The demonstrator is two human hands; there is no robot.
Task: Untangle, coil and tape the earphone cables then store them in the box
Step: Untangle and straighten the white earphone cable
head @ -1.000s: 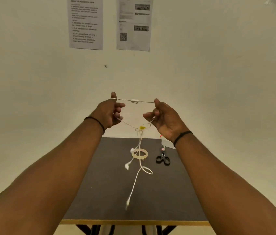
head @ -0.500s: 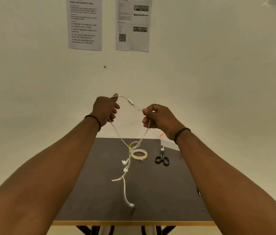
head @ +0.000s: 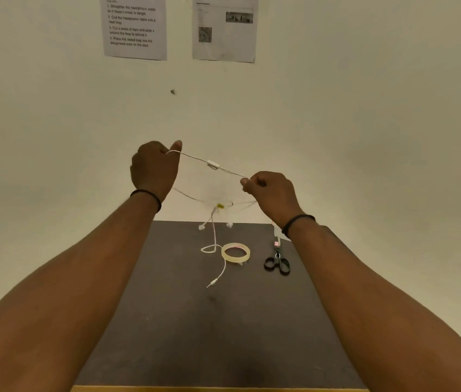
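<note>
Above the far end of the dark counter (head: pixel 167 335), two hands are up in the air with one white earphone cable (head: pixel 195 159) strung between them. The left hand (head: pixel 154 169) has its fingers curled in, thumb raised, gripping one end of the top strand. The right hand (head: pixel 270 190) is closed into a fist lower and to the right, pinching the same strand at its fingertips. So that top run slopes down from left to right, and there's one small white inline remote (head: pixel 213 164) sitting on it, about midway between the hands.

Below, thinner strands sag from each hand and meet at a tangle marked by one yellow tag (head: pixel 220 205). Two white earbuds (head: pixel 201 227) dangle just under that knot, one to either side. From there a single strand drops, makes one loop beside the tape, and ends in one plug (head: pixel 211 284) near the counter surface; whether the plug touches it, I can't tell.

On the counter: one roll of clear tape (head: pixel 235 252) lying flat, and one pair of black-handled scissors (head: pixel 278 261) just to its right, blades pointing away. One dark band on each wrist. Two printed sheets (head: pixel 136 26) are stuck on the wall behind, the right one carrying a QR code.
</note>
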